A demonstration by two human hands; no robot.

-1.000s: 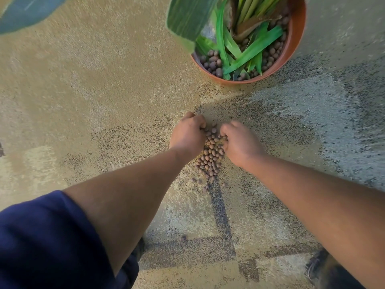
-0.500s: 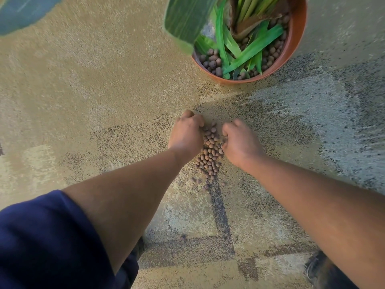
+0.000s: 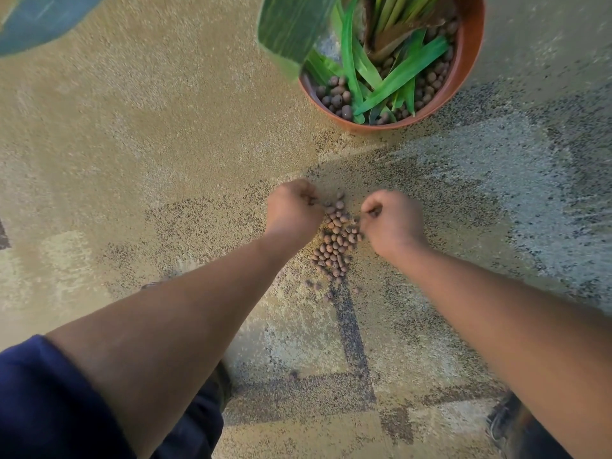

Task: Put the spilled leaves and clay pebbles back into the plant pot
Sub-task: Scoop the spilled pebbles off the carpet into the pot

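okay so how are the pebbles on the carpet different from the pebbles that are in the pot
The pebbles on the carpet lie in one loose heap between the left hand and right hand, with a few strays nearer the person; the pebbles in the pot sit inside the orange pot. The carpet heap is uncovered; the potted ones are partly hidden under green leaves. Both are small, round and brown.

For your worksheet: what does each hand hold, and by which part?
Each grip, left and right, is closed on loose pebbles from the pile, enclosed whole in curled fingers.
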